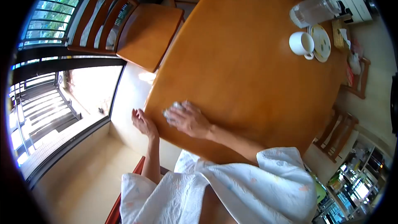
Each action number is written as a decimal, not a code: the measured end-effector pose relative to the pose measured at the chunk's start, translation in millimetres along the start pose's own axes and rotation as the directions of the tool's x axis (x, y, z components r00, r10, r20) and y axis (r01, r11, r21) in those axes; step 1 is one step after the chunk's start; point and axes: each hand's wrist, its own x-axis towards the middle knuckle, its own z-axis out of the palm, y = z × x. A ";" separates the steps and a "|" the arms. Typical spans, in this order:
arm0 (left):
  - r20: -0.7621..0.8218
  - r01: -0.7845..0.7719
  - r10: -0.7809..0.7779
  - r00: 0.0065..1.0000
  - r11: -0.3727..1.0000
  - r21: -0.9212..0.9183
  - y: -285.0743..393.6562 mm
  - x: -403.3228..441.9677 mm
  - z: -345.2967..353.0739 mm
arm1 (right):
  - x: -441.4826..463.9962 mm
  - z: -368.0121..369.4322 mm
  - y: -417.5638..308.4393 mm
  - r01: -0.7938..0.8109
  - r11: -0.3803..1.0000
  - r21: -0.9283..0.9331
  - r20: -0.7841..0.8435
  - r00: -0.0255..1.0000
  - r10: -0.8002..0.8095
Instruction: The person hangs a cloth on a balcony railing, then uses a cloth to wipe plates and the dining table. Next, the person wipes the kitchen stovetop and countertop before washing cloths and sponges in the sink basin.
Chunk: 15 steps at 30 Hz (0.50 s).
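My right hand (191, 121) lies palm down on the wooden table (232, 58), close to its left front edge. Under its fingers is a crumpled grey-white cloth (167, 114), mostly covered by the hand. Just beyond the table's rim, my left hand (145, 125) is held palm up with its fingers loosely curled and apart. Nothing shows in it, and it is beside the table edge; whether it touches the edge I cannot tell.
Toward the far right of the table are a white mug (301, 43), a plate (320, 43), a clear pitcher (313, 10), a tissue box (338, 35) and a white appliance (350, 2). A wooden chair (151, 31) stands at the left, near a window.
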 end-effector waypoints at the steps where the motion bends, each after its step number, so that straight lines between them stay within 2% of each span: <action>1: 0.008 0.050 -0.049 0.999 0.998 -0.032 6.3 0.2 -0.8 | -26.4 -5.8 -3.6 -0.045 0.999 -0.025 0.020 0.999 0.046; 2: 0.007 0.018 -0.017 1.000 0.995 -0.098 -12.0 2.0 4.8 | -53.9 -11.1 -8.1 -0.090 0.995 -0.052 0.040 0.995 0.092; 4: 0.065 0.033 -0.023 0.998 0.987 -0.159 -15.3 3.9 11.2 | -94.9 -48.1 12.5 -0.352 0.936 -0.013 0.064 0.934 0.352; 5: 0.082 0.051 -0.042 0.996 0.993 -0.110 -10.1 -0.5 -3.5 | -137.3 -103.5 57.9 -0.604 0.796 -0.031 -0.076 0.796 0.601; 6: 0.110 0.064 -0.055 0.992 0.995 -0.077 -3.0 -1.2 -7.8 | -134.9 -127.7 67.7 -0.624 0.745 -0.237 -0.206 0.781 0.589; 7: 0.110 0.065 -0.056 0.992 0.995 -0.078 6.4 0.2 -5.1 | -132.1 -151.9 77.9 -0.657 0.630 -0.414 -0.332 0.754 0.567; 8: 0.140 0.108 -0.094 0.986 0.990 -0.094 6.5 -2.0 -12.5 | -201.0 -162.3 164.1 -0.867 0.271 -0.418 -0.634 0.492 0.596; 9: 0.174 0.142 -0.121 0.977 0.983 -0.116 6.6 -0.2 -15.1 | -169.7 -153.5 186.5 -0.842 0.243 -0.482 -0.623 0.524 0.580; 11: 0.197 0.124 -0.094 0.976 0.981 -0.147 5.1 1.1 -13.3 | -111.4 -136.9 201.4 -0.825 0.417 -0.380 -0.600 0.563 0.568; 12: 0.224 0.104 -0.065 0.972 0.981 -0.164 3.2 0.1 -15.9 | -88.9 -124.6 195.9 -0.789 0.583 -0.192 -0.579 0.571 0.582; 14: 0.245 0.085 -0.040 0.969 0.980 -0.178 -0.5 3.3 -15.2 | -15.2 -68.5 166.0 -0.629 0.714 -0.309 -0.578 0.720 0.384; 15: 0.260 0.091 -0.039 0.965 0.978 -0.190 -0.2 3.4 -12.7 | 22.4 -36.3 120.6 -0.505 0.842 -0.189 -0.479 0.796 0.370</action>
